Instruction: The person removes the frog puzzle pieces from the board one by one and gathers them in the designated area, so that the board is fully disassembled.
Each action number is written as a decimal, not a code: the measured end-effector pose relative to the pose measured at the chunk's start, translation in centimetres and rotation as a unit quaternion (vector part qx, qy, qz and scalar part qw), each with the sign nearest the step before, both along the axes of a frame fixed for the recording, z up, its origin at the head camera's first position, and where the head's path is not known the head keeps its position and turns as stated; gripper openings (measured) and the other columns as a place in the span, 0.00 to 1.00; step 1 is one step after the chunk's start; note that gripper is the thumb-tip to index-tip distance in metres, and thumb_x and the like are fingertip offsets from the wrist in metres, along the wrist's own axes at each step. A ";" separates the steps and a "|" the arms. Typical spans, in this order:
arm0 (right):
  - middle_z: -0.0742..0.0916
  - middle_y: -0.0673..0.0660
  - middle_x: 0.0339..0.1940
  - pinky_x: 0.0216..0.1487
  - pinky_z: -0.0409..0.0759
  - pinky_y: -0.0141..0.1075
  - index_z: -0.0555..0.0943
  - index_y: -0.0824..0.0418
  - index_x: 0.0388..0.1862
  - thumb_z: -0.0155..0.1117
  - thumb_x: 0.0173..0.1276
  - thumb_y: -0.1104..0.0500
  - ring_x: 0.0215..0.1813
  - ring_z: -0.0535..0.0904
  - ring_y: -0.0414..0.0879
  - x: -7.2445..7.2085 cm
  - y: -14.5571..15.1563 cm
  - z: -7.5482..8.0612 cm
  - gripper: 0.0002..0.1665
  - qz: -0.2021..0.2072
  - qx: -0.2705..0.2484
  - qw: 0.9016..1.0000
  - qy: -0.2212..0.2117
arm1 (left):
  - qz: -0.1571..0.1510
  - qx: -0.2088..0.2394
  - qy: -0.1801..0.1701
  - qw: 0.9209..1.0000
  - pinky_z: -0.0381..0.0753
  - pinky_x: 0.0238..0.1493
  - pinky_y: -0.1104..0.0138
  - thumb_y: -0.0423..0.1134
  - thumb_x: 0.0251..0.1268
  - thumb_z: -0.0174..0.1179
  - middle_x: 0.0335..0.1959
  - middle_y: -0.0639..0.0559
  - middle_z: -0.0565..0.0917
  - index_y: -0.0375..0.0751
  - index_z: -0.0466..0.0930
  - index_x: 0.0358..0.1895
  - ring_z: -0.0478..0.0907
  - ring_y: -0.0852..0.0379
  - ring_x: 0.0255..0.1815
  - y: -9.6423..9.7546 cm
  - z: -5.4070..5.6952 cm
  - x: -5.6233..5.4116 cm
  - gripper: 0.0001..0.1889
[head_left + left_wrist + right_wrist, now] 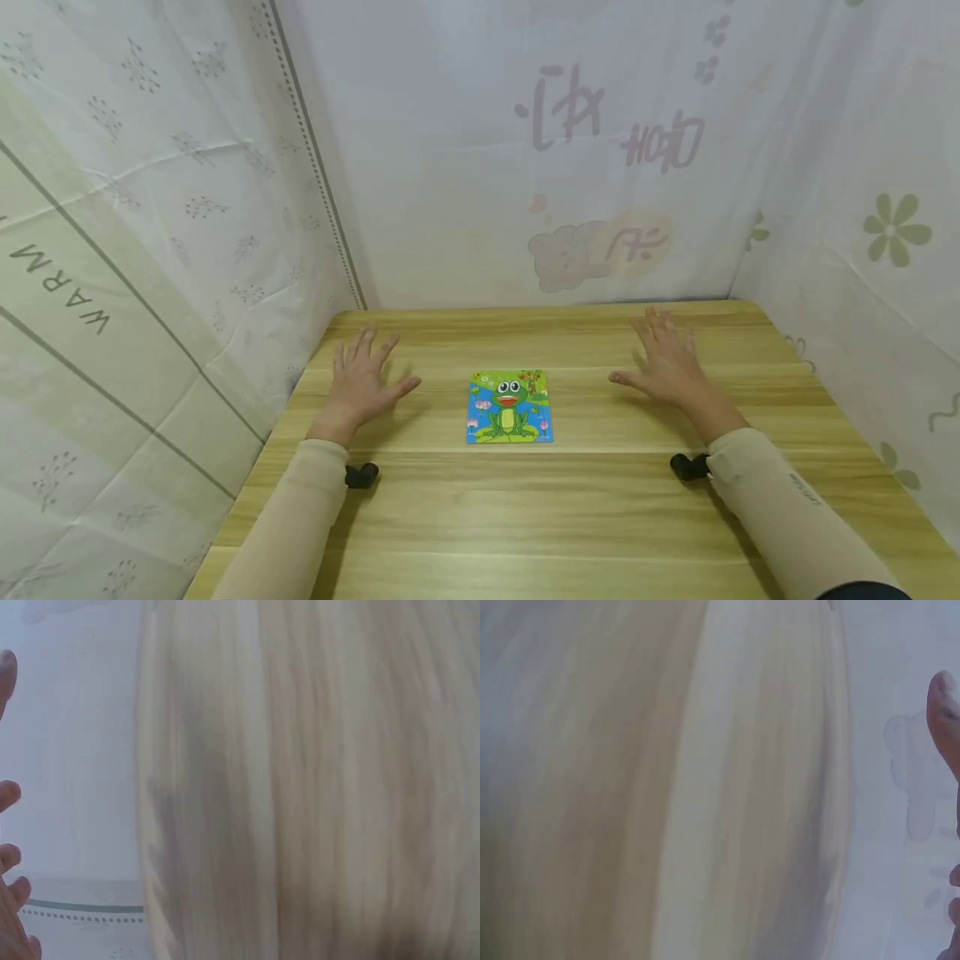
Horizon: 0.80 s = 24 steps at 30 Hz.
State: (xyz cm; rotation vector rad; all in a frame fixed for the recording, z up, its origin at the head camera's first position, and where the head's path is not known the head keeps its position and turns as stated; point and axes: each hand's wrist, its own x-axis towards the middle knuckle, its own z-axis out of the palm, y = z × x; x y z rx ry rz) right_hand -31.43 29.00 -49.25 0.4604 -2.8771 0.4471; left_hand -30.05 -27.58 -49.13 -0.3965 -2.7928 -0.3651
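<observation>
A square picture with a green cartoon frog [509,407] lies flat on the wooden table, midway between the two hands; whether it is a puzzle or a card I cannot tell. To its left my left hand [362,382] is held with fingers spread, empty and apart from the picture. On the other side my right hand [666,365] has its fingers spread too and holds nothing. Fingertips [9,796] of the left hand show at the edge of the left wrist view. The right thumb [945,720] appears at the right wrist view's edge.
The wood-grain table [510,517] ends at a back edge against a pale printed curtain [450,167]. Patterned curtains also hang at the left [150,208] and right. A small black wrist device [363,476] sits by the left sleeve, another [688,467] by the right.
</observation>
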 end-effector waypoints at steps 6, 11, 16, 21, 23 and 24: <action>0.55 0.70 0.85 0.75 0.39 0.76 0.53 0.64 0.86 0.70 0.62 0.24 0.84 0.46 0.70 -0.1 -2.1 0.3 0.70 0.012 -0.032 0.999 -0.012 | -0.014 0.024 -0.016 0.999 0.48 0.75 0.29 0.77 0.67 0.56 0.82 0.34 0.55 0.49 0.64 0.81 0.54 0.27 0.79 1.1 -0.1 0.2 0.49; 0.63 0.71 0.82 0.74 0.49 0.75 0.56 0.63 0.85 0.70 0.62 0.24 0.80 0.55 0.73 -0.3 -4.0 0.4 0.68 0.012 -0.053 0.998 -0.035 | -0.029 0.057 -0.040 0.997 0.53 0.75 0.30 0.71 0.71 0.58 0.82 0.35 0.58 0.45 0.67 0.80 0.58 0.26 0.78 2.4 -0.2 0.6 0.44; 0.67 0.67 0.80 0.75 0.53 0.72 0.60 0.61 0.83 0.70 0.63 0.26 0.79 0.59 0.70 -0.7 -6.2 0.3 0.63 0.021 -0.079 0.995 -0.051 | -0.054 0.106 -0.083 0.989 0.60 0.74 0.33 0.61 0.74 0.62 0.81 0.38 0.61 0.46 0.69 0.78 0.60 0.30 0.78 4.0 -0.5 1.0 0.37; 0.70 0.66 0.79 0.75 0.54 0.71 0.64 0.60 0.82 0.73 0.65 0.30 0.79 0.61 0.69 -0.7 -8.1 0.2 0.58 0.030 -0.103 0.992 -0.063 | -0.062 0.125 -0.131 0.982 0.63 0.74 0.36 0.58 0.75 0.63 0.81 0.43 0.62 0.49 0.69 0.78 0.59 0.34 0.80 5.2 -1.4 1.3 0.34; 0.71 0.66 0.78 0.75 0.54 0.71 0.65 0.60 0.82 0.74 0.66 0.33 0.79 0.61 0.69 -0.7 -8.8 0.1 0.56 0.035 -0.113 0.990 -0.071 | -0.060 0.129 -0.139 0.980 0.63 0.75 0.37 0.57 0.75 0.63 0.81 0.44 0.64 0.50 0.70 0.78 0.60 0.35 0.79 5.7 -1.8 1.5 0.34; 0.71 0.66 0.79 0.75 0.53 0.71 0.65 0.60 0.81 0.74 0.66 0.34 0.79 0.61 0.69 -0.6 -9.2 0.0 0.55 0.036 -0.117 0.990 -0.076 | -0.060 0.130 -0.142 0.979 0.63 0.75 0.38 0.57 0.75 0.63 0.80 0.45 0.65 0.50 0.70 0.78 0.61 0.36 0.79 6.0 -1.9 1.5 0.33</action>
